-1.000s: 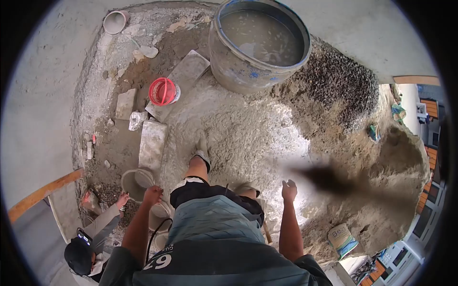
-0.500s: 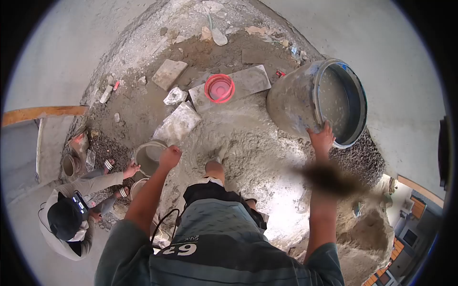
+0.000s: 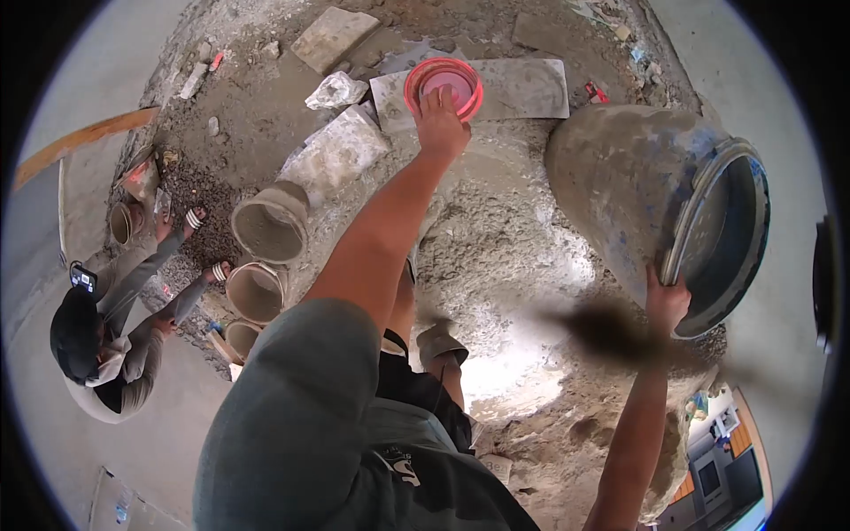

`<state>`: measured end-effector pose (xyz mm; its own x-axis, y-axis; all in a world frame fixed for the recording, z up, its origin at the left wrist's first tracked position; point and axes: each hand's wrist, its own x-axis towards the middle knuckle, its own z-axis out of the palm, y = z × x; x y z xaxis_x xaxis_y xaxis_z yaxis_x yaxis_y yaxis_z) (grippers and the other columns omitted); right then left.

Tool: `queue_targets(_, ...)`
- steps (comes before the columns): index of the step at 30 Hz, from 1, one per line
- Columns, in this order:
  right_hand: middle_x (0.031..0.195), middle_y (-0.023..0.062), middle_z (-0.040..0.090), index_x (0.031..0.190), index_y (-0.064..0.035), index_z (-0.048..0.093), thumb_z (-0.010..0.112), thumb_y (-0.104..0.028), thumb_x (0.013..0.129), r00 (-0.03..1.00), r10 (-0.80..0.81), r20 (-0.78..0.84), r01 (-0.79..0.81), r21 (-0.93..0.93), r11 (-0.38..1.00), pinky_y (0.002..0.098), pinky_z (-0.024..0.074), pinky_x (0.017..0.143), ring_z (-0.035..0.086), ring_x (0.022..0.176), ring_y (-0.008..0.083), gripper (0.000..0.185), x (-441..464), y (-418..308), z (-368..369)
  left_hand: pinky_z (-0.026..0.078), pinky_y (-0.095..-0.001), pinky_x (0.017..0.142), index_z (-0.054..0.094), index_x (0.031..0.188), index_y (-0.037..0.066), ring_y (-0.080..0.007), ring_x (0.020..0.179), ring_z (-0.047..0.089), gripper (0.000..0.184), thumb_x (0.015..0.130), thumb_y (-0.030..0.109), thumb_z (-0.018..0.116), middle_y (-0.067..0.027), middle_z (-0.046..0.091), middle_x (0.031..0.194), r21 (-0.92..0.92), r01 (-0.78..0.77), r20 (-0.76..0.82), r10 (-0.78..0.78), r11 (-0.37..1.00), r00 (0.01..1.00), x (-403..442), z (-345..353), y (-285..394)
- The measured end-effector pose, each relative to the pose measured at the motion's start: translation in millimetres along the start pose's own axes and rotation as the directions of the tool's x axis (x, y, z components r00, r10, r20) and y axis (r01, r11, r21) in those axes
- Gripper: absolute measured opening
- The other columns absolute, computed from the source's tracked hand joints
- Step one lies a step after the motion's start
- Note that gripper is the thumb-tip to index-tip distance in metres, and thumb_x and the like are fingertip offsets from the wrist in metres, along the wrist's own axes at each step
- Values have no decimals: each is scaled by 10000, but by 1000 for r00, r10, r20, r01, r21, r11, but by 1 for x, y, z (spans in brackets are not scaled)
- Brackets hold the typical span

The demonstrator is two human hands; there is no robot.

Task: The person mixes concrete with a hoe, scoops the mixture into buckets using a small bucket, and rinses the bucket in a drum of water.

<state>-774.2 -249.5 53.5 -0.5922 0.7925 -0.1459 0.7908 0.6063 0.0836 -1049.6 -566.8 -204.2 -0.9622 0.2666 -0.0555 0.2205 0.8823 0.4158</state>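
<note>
logged left hand (image 3: 440, 124) at the red bucket (image 3: 443, 73), with arm stretched forward across the body. noted fingers partly bent over the near rim, tips inside the mouth. cannot tell from this angle whether pinching the rim or merely resting on it.

found red bucket upright on a pale slab (image 3: 522, 88), towards the left end of that slab, with its reddish inside in view.

logged right hand (image 3: 666, 305) out to the right, on the near edge of the rim of the large barrel (image 3: 629, 190). noted as partly curled and in contact; cannot tell how tightly closed. recorded a dark blurred shape (image 3: 606, 332) just left of the right wrist, too indistinct to identify.

recorded left of the red bucket: a whitish rock (image 3: 336, 91), a second slab (image 3: 332, 159) below it, a block (image 3: 335, 40) above.

found three grey buckets (image 3: 270, 230) in a row down the left side, mouths visible. noted wet grey mix (image 3: 487, 212) spread between second slab and barrel, with shoe (image 3: 440, 343) planted at its lower part.

observed at far left a person (image 3: 80, 341) in a dark cap, crouched, with long sleeves reaching towards dark gravel (image 3: 208, 186) and near a small bucket (image 3: 121, 223).
</note>
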Motion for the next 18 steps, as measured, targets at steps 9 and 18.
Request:
queue_targets(9, 997, 220, 658, 1158, -25, 657, 647, -412, 839, 994, -16, 106, 20, -30, 999, 512, 500, 867, 631, 969, 412, 502, 7, -16, 16, 544, -438, 847, 686, 1089, 27, -335, 956, 705, 434, 814, 362, 716, -207, 722, 978, -5, 103, 318, -96, 995, 943, 27, 44, 30)
queue_targets(18, 1129, 186, 680, 1270, -136, 621, 756, -552, 754, 996, -87, -32, 90, 128, 988, 495, 514, 916, 654, 1077, 357, 677, -19, 28, -10, 535, -253, 445, 675, 983, 30, -86, 636, 623, 147, 927, 166, 680, -1, 620, 752, -845, 218, 243, -11, 488, 970, -182, -124, 80)
